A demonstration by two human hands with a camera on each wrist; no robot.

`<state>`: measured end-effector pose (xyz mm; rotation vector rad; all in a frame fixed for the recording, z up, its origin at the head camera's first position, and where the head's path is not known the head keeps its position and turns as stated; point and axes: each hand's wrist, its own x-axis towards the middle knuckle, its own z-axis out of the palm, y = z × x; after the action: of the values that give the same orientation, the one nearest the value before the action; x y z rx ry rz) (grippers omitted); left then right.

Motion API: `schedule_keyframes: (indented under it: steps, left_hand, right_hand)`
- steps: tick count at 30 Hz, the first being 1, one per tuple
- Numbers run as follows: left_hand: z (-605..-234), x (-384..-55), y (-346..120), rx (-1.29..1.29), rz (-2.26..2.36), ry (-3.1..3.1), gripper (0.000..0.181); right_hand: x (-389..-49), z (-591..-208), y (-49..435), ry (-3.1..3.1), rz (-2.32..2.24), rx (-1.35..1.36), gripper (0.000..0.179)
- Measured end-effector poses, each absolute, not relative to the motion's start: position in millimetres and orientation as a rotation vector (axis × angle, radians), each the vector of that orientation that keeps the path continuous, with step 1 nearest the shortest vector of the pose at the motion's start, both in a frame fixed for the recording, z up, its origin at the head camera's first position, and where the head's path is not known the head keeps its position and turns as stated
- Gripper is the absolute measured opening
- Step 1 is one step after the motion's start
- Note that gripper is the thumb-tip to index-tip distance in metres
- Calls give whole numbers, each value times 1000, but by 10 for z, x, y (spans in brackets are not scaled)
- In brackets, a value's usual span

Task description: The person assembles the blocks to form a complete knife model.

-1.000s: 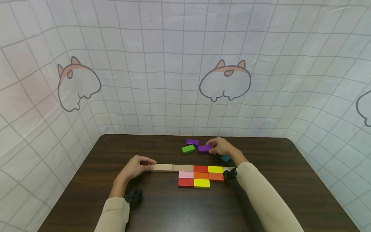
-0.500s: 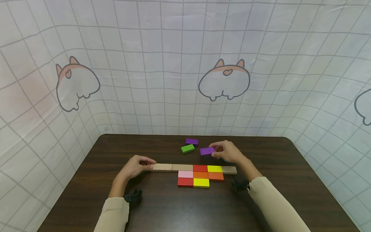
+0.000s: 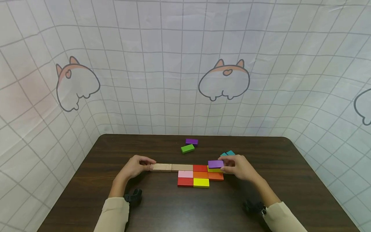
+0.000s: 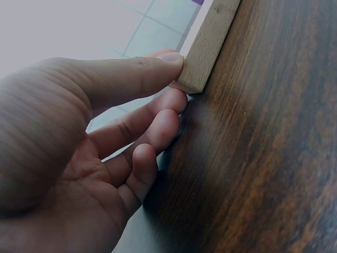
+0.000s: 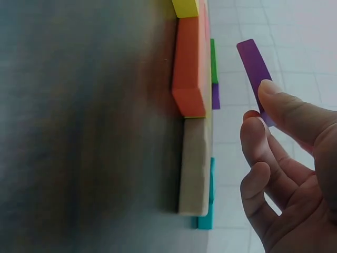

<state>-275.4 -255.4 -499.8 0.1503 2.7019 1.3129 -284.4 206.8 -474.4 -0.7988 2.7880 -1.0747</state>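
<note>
In the head view my left hand (image 3: 134, 167) pinches the outer end of a plain wooden block (image 3: 161, 167), thumb in front and a finger behind. That block starts a row lying flat on the table: another plain block (image 3: 182, 167), a red block (image 3: 200, 168), a yellow one and a plain block (image 5: 195, 168) at the right end. Pink (image 3: 185, 174), orange (image 3: 200, 175), red and yellow blocks lie against the row's near side. My right hand (image 3: 239, 166) holds a purple block (image 3: 215, 164) by its right end, raised above the yellow block and partly covering it.
Behind the row lie a green block (image 3: 187, 148) and another purple block (image 3: 191, 141). Teal blocks (image 3: 230, 153) lie behind my right hand. The dark wooden table (image 3: 174, 209) ends at a hanging grid-patterned cloth (image 3: 162, 112).
My right hand has lifted the purple block from beside the green one and carried it right and nearer, above the row. The teal blocks have come into view. My left hand stays put.
</note>
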Motion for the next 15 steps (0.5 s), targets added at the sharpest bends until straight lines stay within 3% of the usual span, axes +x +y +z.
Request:
schedule_keyframes:
  steps: [15]
  left_hand:
    - [-5005, -2758, -2549, 158, 1321, 2701, 17]
  right_hand:
    - [-2519, -4863, 2354, 2723, -1054, -739, 36]
